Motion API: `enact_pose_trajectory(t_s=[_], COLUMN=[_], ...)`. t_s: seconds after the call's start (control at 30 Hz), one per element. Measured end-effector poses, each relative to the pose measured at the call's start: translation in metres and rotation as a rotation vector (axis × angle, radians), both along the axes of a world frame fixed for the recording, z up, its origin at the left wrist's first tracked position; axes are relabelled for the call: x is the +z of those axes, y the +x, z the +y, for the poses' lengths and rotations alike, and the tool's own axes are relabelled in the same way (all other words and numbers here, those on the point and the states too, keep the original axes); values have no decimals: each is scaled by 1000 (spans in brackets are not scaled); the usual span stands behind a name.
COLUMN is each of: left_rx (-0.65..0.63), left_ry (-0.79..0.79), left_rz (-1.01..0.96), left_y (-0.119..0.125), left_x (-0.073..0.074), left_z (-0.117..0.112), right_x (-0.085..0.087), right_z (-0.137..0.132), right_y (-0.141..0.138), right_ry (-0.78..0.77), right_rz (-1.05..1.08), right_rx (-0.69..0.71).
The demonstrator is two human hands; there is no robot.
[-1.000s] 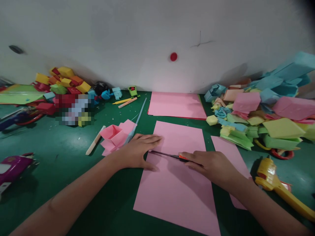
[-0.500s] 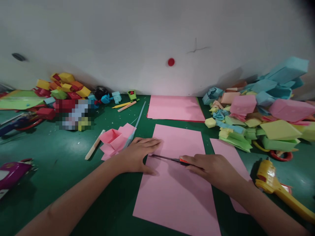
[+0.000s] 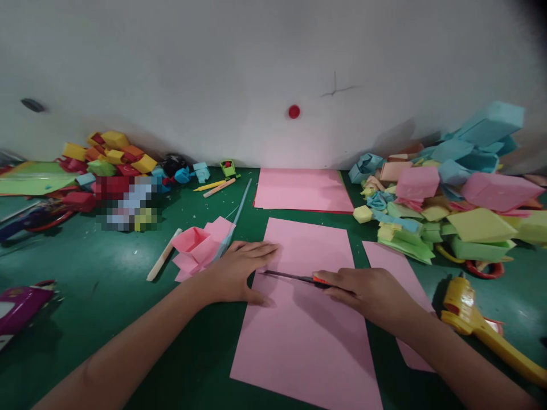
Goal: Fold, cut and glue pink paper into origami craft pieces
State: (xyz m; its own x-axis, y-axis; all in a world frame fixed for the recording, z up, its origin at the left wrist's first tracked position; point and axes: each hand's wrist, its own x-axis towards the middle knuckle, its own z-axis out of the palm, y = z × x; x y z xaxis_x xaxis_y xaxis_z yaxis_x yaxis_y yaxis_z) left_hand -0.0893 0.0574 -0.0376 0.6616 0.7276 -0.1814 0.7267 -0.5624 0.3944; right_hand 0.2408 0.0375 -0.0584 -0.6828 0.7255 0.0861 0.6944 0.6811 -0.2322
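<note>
A large pink paper sheet (image 3: pixel 299 341) lies on the green table in front of me. My left hand (image 3: pixel 245 270) rests flat across its left edge, fingers stretched out and thumb spread apart. My right hand (image 3: pixel 363 290) is closed around the orange and black handle of a pair of scissors (image 3: pixel 294 277). Their dark blades point left across the sheet, along a line where the paper parts, with the tip close to my left thumb and fingers. Most of the handle is hidden by my fingers. A folded pink paper piece (image 3: pixel 194 247) stands left of my left hand.
Pink sheets (image 3: pixel 303 191) are stacked by the wall; a pink strip (image 3: pixel 397 279) lies under my right forearm. Folded paper boxes (image 3: pixel 482 228) pile up at right, above a yellow glue gun (image 3: pixel 465 307). At left are small paper blocks (image 3: pixel 115 154), a wooden stick (image 3: pixel 164 255) and a purple object (image 3: pixel 25 304).
The view has shifted slightly. Both hands, the scissors and the pink sheet keep nearly the same positions relative to each other.
</note>
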Motion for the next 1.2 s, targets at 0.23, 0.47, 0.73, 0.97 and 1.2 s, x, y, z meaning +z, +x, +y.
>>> enact_pose_trajectory(t_s=[0.23, 0.47, 0.73, 0.97, 1.2], left_rx=[7, 10, 7, 6, 1], left_ry=[2, -6, -6, 7, 5], left_rz=[17, 24, 10, 32, 38], left_y=[0, 1, 0, 0, 0], left_x=[1, 2, 1, 3, 2], left_z=[-1, -1, -1, -1, -1], right_x=[-1, -2, 1, 1, -4], right_z=[0, 0, -1, -2, -2], right_y=[3, 5, 9, 10, 13], right_ry=[-14, 9, 14, 28, 43], right_rz=[14, -3, 32, 52, 48], right_rx=[-7, -13, -24, -9, -8])
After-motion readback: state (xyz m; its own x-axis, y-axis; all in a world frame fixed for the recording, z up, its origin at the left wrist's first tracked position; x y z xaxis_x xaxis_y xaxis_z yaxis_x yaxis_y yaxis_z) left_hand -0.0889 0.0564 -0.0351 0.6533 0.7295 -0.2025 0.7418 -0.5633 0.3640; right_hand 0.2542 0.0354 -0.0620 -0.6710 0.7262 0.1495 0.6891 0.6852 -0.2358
